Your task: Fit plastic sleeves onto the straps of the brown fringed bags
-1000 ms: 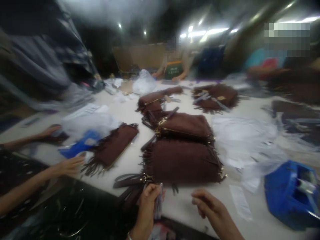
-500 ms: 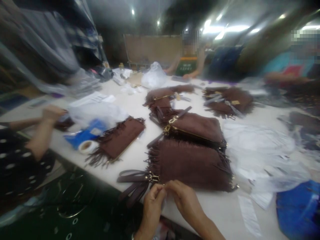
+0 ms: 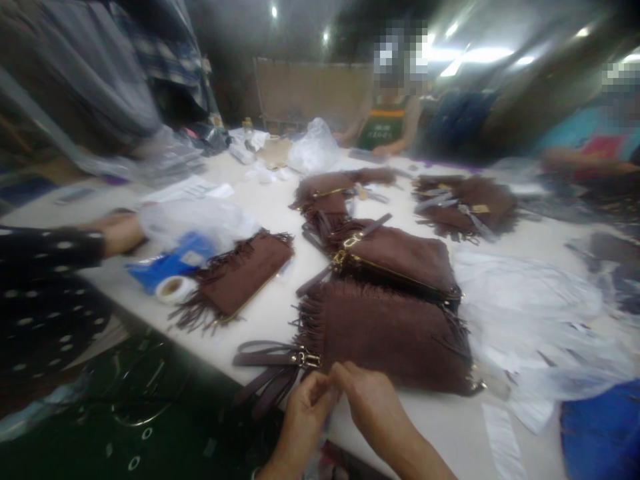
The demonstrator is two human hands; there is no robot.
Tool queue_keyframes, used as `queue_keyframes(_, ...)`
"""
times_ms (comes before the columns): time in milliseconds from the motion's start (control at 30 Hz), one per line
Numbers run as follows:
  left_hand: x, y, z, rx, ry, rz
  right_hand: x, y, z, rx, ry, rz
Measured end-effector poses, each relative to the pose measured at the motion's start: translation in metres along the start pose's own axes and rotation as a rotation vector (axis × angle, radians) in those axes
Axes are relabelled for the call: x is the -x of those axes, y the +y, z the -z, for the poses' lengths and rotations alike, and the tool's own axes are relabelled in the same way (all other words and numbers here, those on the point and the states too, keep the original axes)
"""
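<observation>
At the near edge of the table, my left hand (image 3: 311,405) and my right hand (image 3: 367,393) meet fingertip to fingertip, both pinched closed. Whatever lies between the fingers is too small and hidden to make out. Right behind them a brown fringed bag (image 3: 395,333) lies flat, its fringe and a wrist strap (image 3: 270,357) with a gold clasp pointing left. The strap and some dark tassels hang by the table edge beside my left hand. Behind it rests a second brown bag (image 3: 405,257) with a gold zipper along its near side.
To the left lies a smaller fringed pouch (image 3: 250,273) by a white tape roll (image 3: 175,289) and a blue packet (image 3: 173,263). Clear plastic bags (image 3: 535,300) and a blue item (image 3: 600,427) are at right. A co-worker's polka-dot sleeve (image 3: 50,247) reaches in at left; others work across the table.
My hands stay pinched together, with the right fingers now covering the small glint seen between them. The co-worker's arm at left has stretched further over the table. The view has shifted slightly.
</observation>
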State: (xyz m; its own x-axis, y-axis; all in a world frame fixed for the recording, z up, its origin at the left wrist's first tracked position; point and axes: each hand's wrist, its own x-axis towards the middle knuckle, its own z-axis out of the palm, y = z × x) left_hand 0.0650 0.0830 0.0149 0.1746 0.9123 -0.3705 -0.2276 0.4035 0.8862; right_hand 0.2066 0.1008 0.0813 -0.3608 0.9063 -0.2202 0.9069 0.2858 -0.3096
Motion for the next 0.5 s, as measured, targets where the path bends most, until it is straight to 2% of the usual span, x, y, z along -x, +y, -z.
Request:
queue_keyframes(133, -0.001, 0.0, -0.002, 0.029, -0.019, 0.016, -0.005, 0.002, 0.0, -0.026, -0.012, 0.015)
queue_keyframes(267, -0.005, -0.006, -0.007, 0.113, 0.094, 0.124, -0.001, 0.009, -0.014, -0.114, 0.084, 0.011)
queue_keyframes(367, -0.003, -0.009, -0.011, 0.281, 0.129, 0.217, 0.005, 0.01, -0.025, -0.283, 0.156, -0.073)
queue_keyframes(500, 0.003, -0.005, -0.016, 0.463, 0.136, 0.251, 0.01, 0.006, -0.04, -0.577, 0.29, -0.214)
